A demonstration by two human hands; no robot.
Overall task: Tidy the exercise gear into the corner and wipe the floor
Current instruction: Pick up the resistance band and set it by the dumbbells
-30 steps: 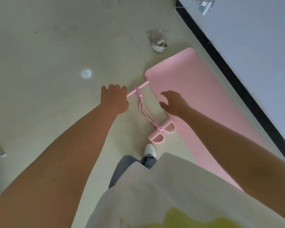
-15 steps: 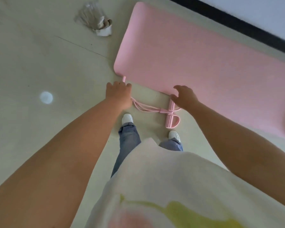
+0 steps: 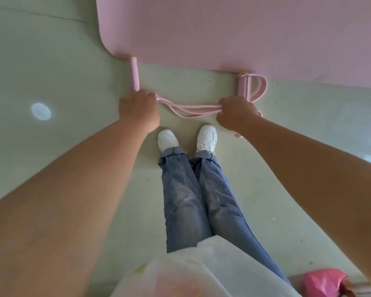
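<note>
A pink pedal resistance band (image 3: 189,109) lies on the pale floor just in front of my feet. My left hand (image 3: 138,108) grips its straight handle bar, whose free end (image 3: 135,73) points up to the edge of the pink exercise mat (image 3: 234,28). My right hand (image 3: 237,112) grips the bunched pink tubes beside the foot-loop pedals (image 3: 252,86), which touch the mat's near edge. The tubes hang slack between both hands.
My white shoes (image 3: 187,139) and jeans stand right below the band. A round light spot (image 3: 41,111) marks the floor at left. A pink bag (image 3: 323,281) lies at the bottom right. Small dark specks dot the floor.
The view has swung down over my feet. My right hand came off the pedals' edge and closed on the tubes; my left hand keeps its hold on the handle.
</note>
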